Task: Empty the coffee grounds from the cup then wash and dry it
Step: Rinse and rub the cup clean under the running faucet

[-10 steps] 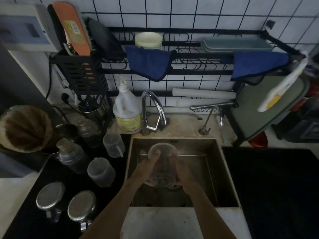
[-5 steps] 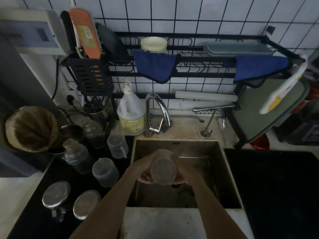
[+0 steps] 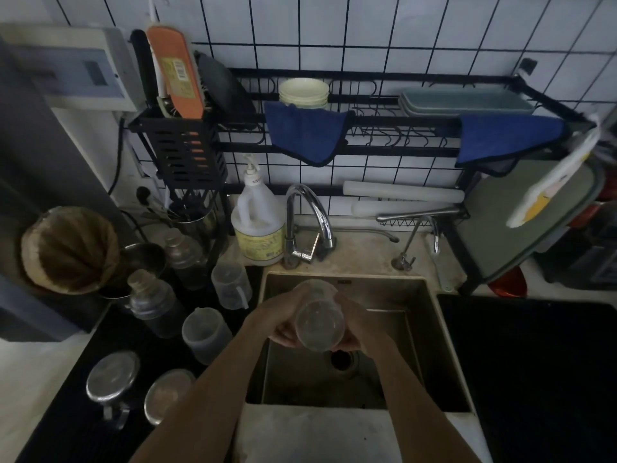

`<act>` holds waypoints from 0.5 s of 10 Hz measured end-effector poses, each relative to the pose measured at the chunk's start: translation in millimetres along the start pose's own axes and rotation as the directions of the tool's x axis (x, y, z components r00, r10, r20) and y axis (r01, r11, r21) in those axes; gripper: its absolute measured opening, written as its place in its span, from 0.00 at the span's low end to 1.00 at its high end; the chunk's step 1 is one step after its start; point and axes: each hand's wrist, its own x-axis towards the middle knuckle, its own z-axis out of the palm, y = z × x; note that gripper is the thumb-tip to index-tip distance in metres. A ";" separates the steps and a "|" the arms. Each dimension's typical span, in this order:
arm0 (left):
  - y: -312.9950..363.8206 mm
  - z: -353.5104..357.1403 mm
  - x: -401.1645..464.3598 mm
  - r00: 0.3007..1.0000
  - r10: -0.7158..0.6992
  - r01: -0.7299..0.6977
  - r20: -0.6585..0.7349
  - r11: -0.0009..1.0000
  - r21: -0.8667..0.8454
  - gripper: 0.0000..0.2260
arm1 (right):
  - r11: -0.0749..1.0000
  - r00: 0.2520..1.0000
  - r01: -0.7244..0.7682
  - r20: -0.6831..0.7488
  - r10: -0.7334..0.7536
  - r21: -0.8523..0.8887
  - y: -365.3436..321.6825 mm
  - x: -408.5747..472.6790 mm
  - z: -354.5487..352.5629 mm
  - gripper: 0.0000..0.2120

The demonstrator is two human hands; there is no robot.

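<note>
You're gripping the clear cup with left hand and right hand both curled closed around its sides, tipping it base-toward-you over the sink near the drain, probably so drips are landing in the basin.

Two blue cloths hang off the rack, soap jug beside the tap, clear cups and bottles crowd the counter left.

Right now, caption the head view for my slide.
Both hands, left and right, hold a clear plastic cup tipped over the steel sink, below the dry faucet.
</note>
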 end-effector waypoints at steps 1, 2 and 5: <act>14.1 1.9 -10.4 0.995 -0.050 0.057 -0.086 0.996 0.075 0.38 | 0.999 0.999 0.033 -0.035 -0.034 -0.028 -5.5 1.1 2.1 0.23; 19.9 5.0 -12.4 0.992 0.029 -0.029 -0.123 1.000 0.001 0.41 | 0.993 0.994 0.107 0.014 -0.107 -0.055 -14.1 7.8 7.7 0.28; -9.0 -10.9 -21.4 0.941 0.278 -0.339 -0.194 0.792 -0.508 0.26 | 0.942 0.940 0.335 0.088 -0.331 -0.037 -30.4 -8.7 24.9 0.19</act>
